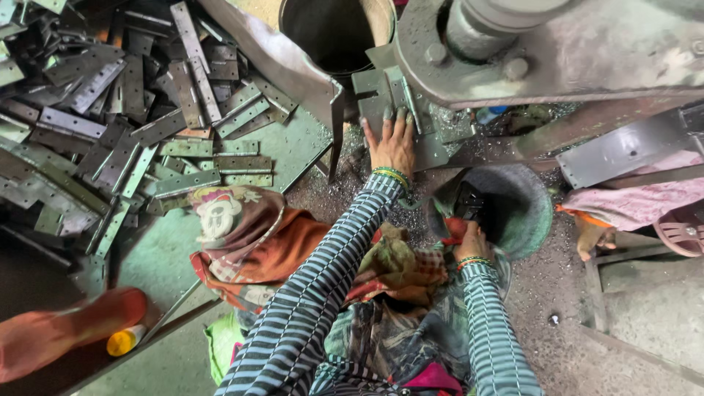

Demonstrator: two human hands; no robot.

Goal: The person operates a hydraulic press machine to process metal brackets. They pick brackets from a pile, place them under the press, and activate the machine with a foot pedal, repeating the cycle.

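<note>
My left hand [392,147] reaches forward and lies flat on a grey metal plate [378,92] on the bed of a heavy press [557,51]. Its fingers are stretched and slightly apart, pressing on the plate rather than curled round it. My right hand [471,240] is lower, at the near edge of a round dark pan [524,209]. It grips a dark metal piece [469,202] through a scrap of red cloth. Both arms wear striped sleeves and bangles.
A big heap of flat grey hinge plates [117,110] covers a metal sheet at the left. A dark round bin [330,29] stands behind it. Patterned cloth [242,235] lies by my lap. An orange bottle [66,330] is at lower left. Pink cloth [631,202] lies at right.
</note>
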